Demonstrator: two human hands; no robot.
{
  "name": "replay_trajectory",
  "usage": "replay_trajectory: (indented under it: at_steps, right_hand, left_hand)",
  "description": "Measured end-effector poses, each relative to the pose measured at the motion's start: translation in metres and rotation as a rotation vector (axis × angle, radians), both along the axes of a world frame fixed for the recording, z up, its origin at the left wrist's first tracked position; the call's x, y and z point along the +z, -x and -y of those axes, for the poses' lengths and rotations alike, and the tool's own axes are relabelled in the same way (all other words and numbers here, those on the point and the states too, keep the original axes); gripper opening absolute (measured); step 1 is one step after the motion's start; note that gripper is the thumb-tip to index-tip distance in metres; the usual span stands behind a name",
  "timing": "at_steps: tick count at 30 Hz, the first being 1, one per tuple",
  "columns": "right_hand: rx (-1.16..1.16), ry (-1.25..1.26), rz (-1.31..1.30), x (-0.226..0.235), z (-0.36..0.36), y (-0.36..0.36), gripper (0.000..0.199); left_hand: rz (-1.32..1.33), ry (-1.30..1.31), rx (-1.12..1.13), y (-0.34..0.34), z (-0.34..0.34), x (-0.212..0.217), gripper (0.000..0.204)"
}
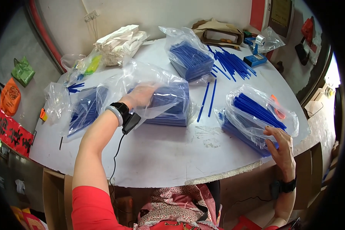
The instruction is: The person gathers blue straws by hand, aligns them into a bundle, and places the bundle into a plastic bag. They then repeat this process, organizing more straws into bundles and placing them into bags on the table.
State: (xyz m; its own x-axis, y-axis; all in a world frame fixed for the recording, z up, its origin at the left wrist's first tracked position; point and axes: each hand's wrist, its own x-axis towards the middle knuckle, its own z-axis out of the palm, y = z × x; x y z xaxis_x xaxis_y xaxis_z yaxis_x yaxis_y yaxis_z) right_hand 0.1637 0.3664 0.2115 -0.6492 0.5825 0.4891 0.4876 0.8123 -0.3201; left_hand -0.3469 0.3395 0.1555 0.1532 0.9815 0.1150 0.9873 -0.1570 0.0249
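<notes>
My left hand (142,96) reaches over the middle clear plastic bag (170,109), which is packed with thin blue straw-like tubes. Its fingers are blurred and partly covered by the film, so their grip does not show. On the right, my right hand (281,147) rests at the near edge of another clear bag (237,132), fingers apart and thumb separated. Loose blue tubes (257,109) lie on top of that bag, partly inside its open film. Two single tubes (207,99) lie on the table between the two bags.
A third bag of tubes (189,57) stands at the back, beside a loose pile of tubes (234,63). More bagged tubes (86,107) lie at the left. A blue tape dispenser (255,59), brown paper bag (218,32) and orange-handled tool (278,107) are on the white table (157,161).
</notes>
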Motion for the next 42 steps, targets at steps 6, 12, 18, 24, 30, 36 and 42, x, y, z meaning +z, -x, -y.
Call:
replay_trajectory:
  at_steps: [6, 12, 18, 24, 30, 36, 42]
  right_hand:
    - [0.125, -0.144, 0.02, -0.002, 0.014, -0.007, 0.028]
    - [0.216, -0.117, -0.006, -0.001, 0.066, -0.029, 0.025]
    - [0.454, 0.302, -0.119, -0.05, 0.119, -0.032, 0.03]
    - [0.57, 1.254, -0.769, -0.136, 0.193, 0.035, 0.061]
    - [0.528, 2.019, -0.763, -0.194, 0.207, 0.028, 0.052]
    - [0.541, 2.134, -0.92, -0.231, 0.207, 0.014, 0.05]
    - [0.599, 2.362, -1.07, -0.233, 0.196, 0.014, 0.048]
  left_hand:
    - [-0.076, -0.234, -0.083, -0.017, 0.013, -0.004, 0.035]
    - [-0.525, -0.482, -0.021, -0.042, 0.077, 0.068, 0.033]
    - [-0.189, -0.901, 0.326, -0.099, 0.179, 0.129, 0.035]
    - [1.497, 0.057, 0.281, -0.276, 0.27, 0.025, 0.032]
    - [2.005, 0.623, 0.531, -0.352, 0.289, -0.112, 0.059]
    - [2.069, 0.675, 0.616, -0.358, 0.291, -0.13, 0.053]
    - [2.13, 0.575, 0.689, -0.356, 0.296, -0.137, 0.051]
